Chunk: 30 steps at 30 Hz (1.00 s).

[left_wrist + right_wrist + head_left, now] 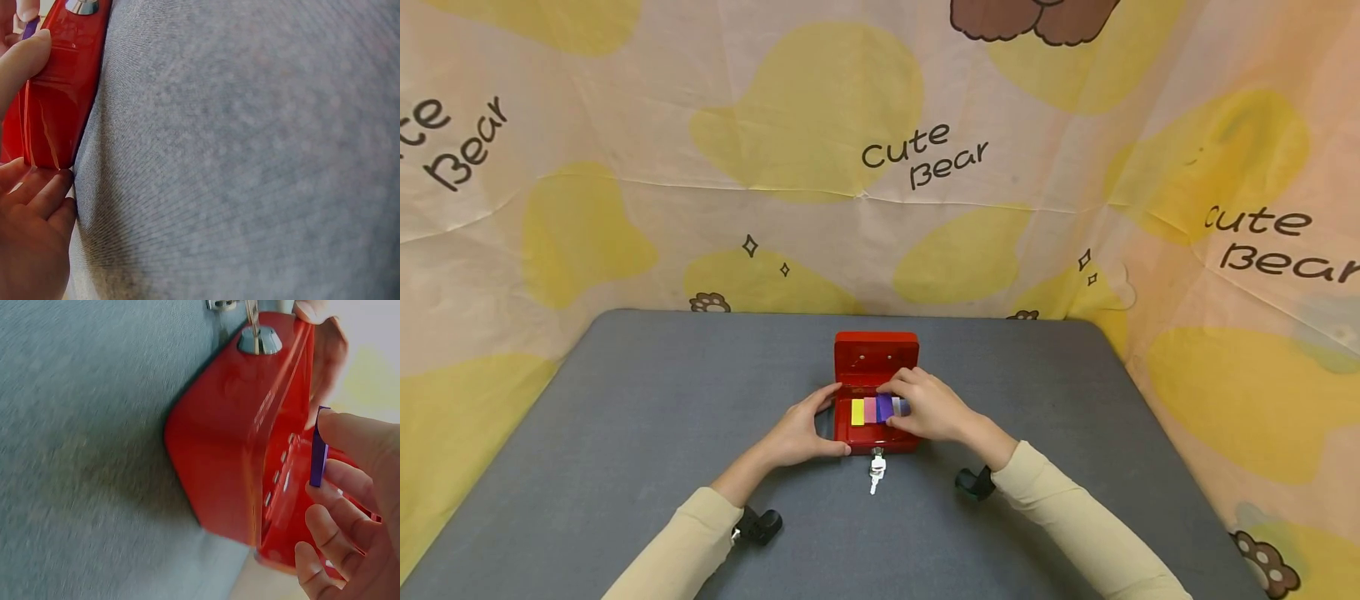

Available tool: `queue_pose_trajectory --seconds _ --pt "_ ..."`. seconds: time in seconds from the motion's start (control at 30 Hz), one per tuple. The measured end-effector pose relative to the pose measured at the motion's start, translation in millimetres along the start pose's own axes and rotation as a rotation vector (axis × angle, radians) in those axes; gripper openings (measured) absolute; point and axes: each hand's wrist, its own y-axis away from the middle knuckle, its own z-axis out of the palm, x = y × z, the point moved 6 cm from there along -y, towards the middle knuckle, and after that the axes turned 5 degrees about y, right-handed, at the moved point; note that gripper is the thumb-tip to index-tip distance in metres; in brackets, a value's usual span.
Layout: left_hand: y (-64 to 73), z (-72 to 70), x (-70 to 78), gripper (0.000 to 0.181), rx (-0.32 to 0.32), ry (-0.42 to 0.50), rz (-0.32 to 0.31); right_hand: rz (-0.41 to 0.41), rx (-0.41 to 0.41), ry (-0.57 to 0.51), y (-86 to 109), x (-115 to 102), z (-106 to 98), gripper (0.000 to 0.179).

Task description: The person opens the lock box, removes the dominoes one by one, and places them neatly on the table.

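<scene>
A small red metal cash box (898, 444) stands on the table with its lid (876, 360) raised at the back. My left hand (797, 429) grips the box's left side, thumb at the front corner and fingers farther back. With thumb and fingertips, my right hand (934, 406) pinches a thin purple block (319, 453) over the box's opening. Inside, a yellow strip (857, 412) and a pink strip (870, 409) lie side by side; paler pieces to their right are partly hidden by my right fingers. Keys (877, 472) hang from the front lock (260, 340).
The grey cloth-covered table (700, 375) reaches back to a patterned curtain (820, 233), which also rises at both sides. A black wrist-worn device (760, 527) sits by my left wrist, another black device (974, 484) by my right.
</scene>
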Motion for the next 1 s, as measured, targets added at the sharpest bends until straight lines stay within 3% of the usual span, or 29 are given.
queue_pose_trajectory --seconds 0.5,1.0 --pt "-0.2 0.6 -2.0 0.09 0.01 0.007 -0.008 0.081 0.036 -0.035 23.7 31.1 -8.3 0.043" --pt "0.3 0.4 -1.6 0.092 0.007 0.006 -0.009 0.198 0.039 -0.085 44.2 64.1 8.3 0.042"
